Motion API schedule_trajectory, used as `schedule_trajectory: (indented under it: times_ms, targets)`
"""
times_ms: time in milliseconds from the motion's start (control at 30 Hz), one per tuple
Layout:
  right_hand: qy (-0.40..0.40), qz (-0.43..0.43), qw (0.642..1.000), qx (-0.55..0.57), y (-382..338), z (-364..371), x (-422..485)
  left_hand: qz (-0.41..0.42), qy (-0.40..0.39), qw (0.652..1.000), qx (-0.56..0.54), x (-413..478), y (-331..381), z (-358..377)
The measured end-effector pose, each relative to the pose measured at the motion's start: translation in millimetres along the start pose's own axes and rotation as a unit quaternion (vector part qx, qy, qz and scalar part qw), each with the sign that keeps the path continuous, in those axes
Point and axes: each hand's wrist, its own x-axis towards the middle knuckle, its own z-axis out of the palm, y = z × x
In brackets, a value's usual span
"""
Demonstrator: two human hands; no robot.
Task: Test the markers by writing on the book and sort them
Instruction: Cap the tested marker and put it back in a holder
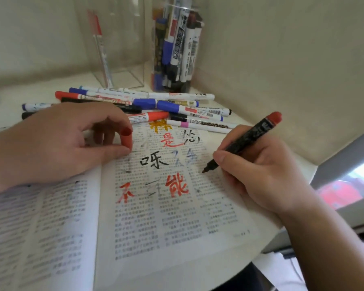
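Tabletop (pixel 6 95) at the far left was white and ran back to a beige wall (pixel 29 38), with a small dark thing at the very edge that I could not make out. I saw the left hand (pixel 57 141) lying across the top of the open book (pixel 156 227), thumb and forefinger pinching a red cap (pixel 126 137) that stood on the paper near the fold. The book filled the near part of the table. Its right page carried printed columns overwritten with large strokes in black, red, orange and pale blue. Behind the book a loose pile of markers (pixel 135 101) lay on the table, with red, blue and black caps crossing one another, the nearest at the page's top edge. Farther back in the corner stood a clear box (pixel 122 38) with one red pen (pixel 101 53) leaning inside. Just beside it on the right was a clear jar (pixel 174 45) packed with upright markers. Further right, the right hand (pixel 261 173) gripped a black marker (pixel 246 139) with a red end, uncapped, its tip down against the right page as far as I could tell. Past that hand I saw a grey-framed window (pixel 355 181), bright outside.
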Motion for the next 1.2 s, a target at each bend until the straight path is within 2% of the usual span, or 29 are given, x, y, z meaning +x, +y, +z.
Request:
schedule_trajectory:
  times_ms: [200, 367, 533, 667, 800, 867, 1000, 1133, 1200]
  targets:
    - [-0.024, -0.013, 0.998, -0.059, -0.1, 1.7, -1.1, -0.004, 0.013, 1.0, -0.024, 0.6, -6.1, 4.7]
    - [0.01, -0.026, 0.997, -0.076, 1.3, 3.5, 0.0, -0.008, 0.008, 0.999, -0.035, 1.4, -4.1, 4.5]
    - [-0.02, -0.015, 0.999, -0.044, -0.6, 2.6, -1.0, -0.008, 0.006, 1.0, -0.02, 1.0, 3.1, 4.2]
    - [-0.009, -0.035, 0.998, -0.05, 1.6, 2.7, 1.0, 0.001, -0.005, 1.0, -0.024, 0.3, 4.7, 2.0]
    - [-0.065, -0.025, 0.997, 0.016, 0.8, -0.6, -1.8, 0.001, -0.001, 1.0, -0.018, 0.0, 5.1, 1.9]
    - [-0.071, -0.036, 0.997, 0.004, 0.2, -0.5, -1.7, 0.004, -0.001, 1.0, -0.009, 0.9, 6.2, 1.8]
    - [-0.017, -0.041, 0.998, -0.035, 2.5, 1.7, -0.6, 0.004, -0.003, 1.0, -0.006, 0.5, 5.0, 0.4]
    - [0.074, -0.015, 0.997, -0.001, 4.4, 3.1, -0.4, -0.009, -0.007, 1.0, 0.004, 0.1, 3.0, 0.5]
    - [0.09, -0.007, 0.996, -0.002, 4.0, 4.1, 0.3, -0.009, -0.006, 1.0, 0.004, 0.7, 4.4, 0.4]
